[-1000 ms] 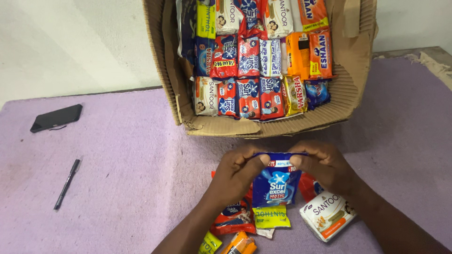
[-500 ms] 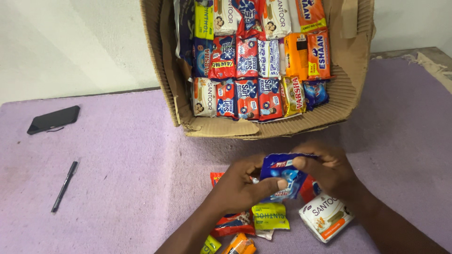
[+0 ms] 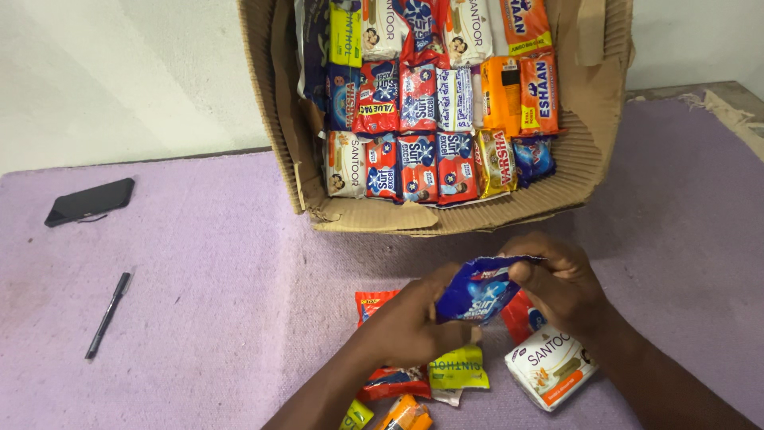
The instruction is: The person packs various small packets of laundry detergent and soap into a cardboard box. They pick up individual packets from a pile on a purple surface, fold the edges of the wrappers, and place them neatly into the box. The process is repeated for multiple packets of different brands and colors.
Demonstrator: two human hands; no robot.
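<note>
A purple carpet (image 3: 199, 318) covers the floor, and on it a tilted cardboard box (image 3: 593, 135) stands, full of soap bars and sachets in rows. In front of the box, the left hand (image 3: 410, 322) and the right hand (image 3: 561, 283) hold a blue sachet (image 3: 477, 291) above the carpet; the fingers of both pinch it, left from below, right at its top edge. Under the hands lie a white soap carton (image 3: 549, 366) and a yellow-green packet (image 3: 459, 368). Far left lie a black phone (image 3: 89, 201) and a black pen (image 3: 108, 314).

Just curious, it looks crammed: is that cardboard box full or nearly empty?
Full. The cardboard box is packed with rows of soap bars and sachets side by side, with hardly a gap between them.
</note>
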